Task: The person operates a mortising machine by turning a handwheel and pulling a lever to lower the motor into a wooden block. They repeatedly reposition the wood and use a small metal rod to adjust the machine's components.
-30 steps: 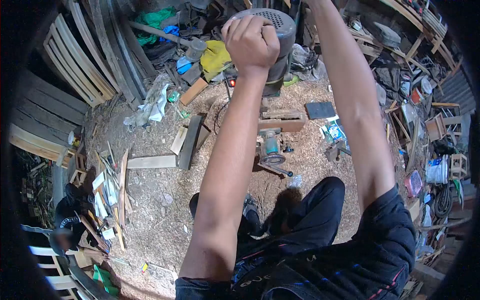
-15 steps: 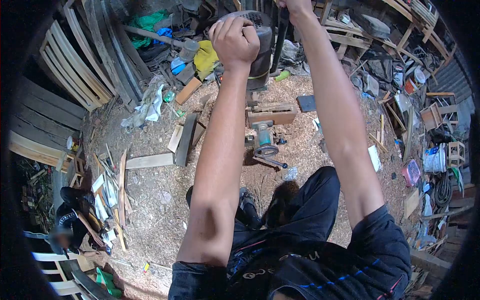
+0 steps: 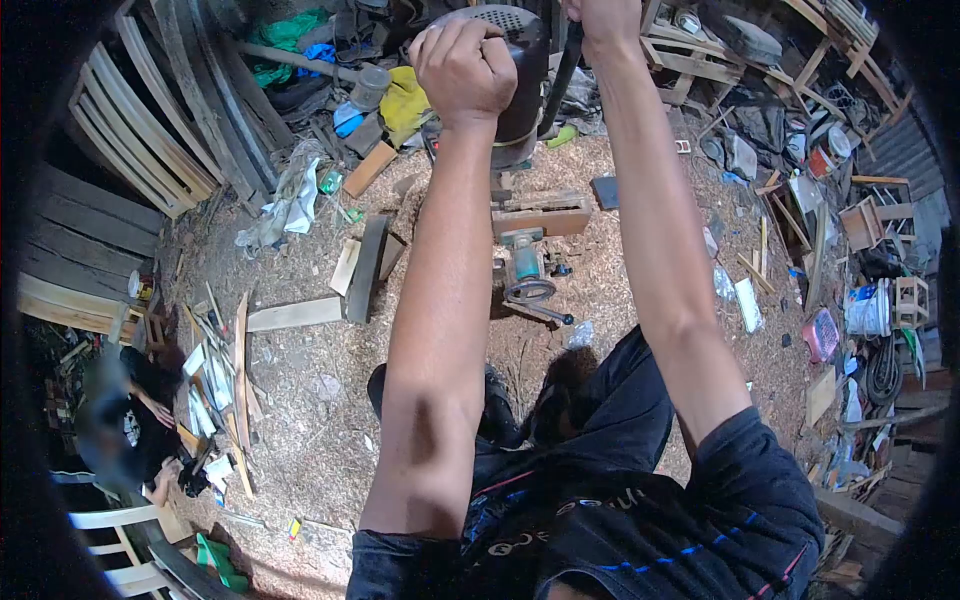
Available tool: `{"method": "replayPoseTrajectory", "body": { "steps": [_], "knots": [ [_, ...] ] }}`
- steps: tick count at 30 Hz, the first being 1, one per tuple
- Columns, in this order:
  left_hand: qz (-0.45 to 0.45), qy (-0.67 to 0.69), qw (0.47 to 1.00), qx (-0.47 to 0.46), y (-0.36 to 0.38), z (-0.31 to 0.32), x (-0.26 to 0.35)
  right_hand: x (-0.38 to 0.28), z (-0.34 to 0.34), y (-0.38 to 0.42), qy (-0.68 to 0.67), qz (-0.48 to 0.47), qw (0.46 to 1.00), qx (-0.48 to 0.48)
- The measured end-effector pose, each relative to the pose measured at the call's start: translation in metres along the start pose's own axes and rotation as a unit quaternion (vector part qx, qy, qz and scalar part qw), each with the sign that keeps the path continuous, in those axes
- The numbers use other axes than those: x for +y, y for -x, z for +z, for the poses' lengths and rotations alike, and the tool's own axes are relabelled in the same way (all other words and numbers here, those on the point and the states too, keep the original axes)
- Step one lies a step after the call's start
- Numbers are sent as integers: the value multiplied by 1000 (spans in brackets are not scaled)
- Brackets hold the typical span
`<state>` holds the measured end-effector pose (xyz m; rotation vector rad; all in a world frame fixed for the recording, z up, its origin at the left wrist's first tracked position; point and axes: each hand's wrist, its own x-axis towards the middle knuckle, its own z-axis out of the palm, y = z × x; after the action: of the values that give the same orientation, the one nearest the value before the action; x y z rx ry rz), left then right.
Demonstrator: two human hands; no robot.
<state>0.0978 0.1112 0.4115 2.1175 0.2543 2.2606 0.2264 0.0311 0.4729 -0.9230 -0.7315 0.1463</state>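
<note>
Near the top of the view my left hand (image 3: 464, 68) is closed in a fist against the left side of a dark upright motor housing (image 3: 520, 110) with a perforated top. Whatever its fingers wrap round is hidden. My right hand (image 3: 608, 28), partly cut off by the top edge, is closed beside a black bar (image 3: 566, 75) to the right of the motor; its grip is out of sight. Below the motor, a wooden block (image 3: 545, 216) sits at a teal vise (image 3: 524, 262) with a handwheel (image 3: 530, 289) and a lever.
Wood shavings cover the floor (image 3: 310, 390). Boards (image 3: 296, 315) lie left of the machine, and curved slatted frames (image 3: 150, 130) lean farther left. Another person (image 3: 135, 415) sits at lower left beside wood scraps. A pink basket (image 3: 822, 335) and a white bucket (image 3: 868, 308) stand right.
The view has shifted slightly. My right hand sits a little lower in view, while my left hand stays against the motor. The other person at lower left has changed posture.
</note>
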Motion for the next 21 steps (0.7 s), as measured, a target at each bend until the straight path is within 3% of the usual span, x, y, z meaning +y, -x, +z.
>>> {"method": "replayPoseTrajectory", "body": {
  "steps": [9,13,14,17,18,21],
  "knots": [
    [3,0,1000,-10,8,-4,-2,-7,-13,54,28,-70,997,18],
    [2,5,1000,-11,12,-2,-3,-9,-43,81,76,-62,990,-99],
    [3,7,1000,-9,11,-2,-4,-22,-25,98,33,-74,996,-44],
    [2,15,1000,-17,13,-4,-2,-21,-31,117,14,-96,994,-52],
    [1,15,1000,-19,13,-5,-2,-26,-34,129,71,-75,993,-50],
    [1,13,1000,-29,15,-6,-1,-21,-44,152,28,-94,993,-62]
  ]
}}
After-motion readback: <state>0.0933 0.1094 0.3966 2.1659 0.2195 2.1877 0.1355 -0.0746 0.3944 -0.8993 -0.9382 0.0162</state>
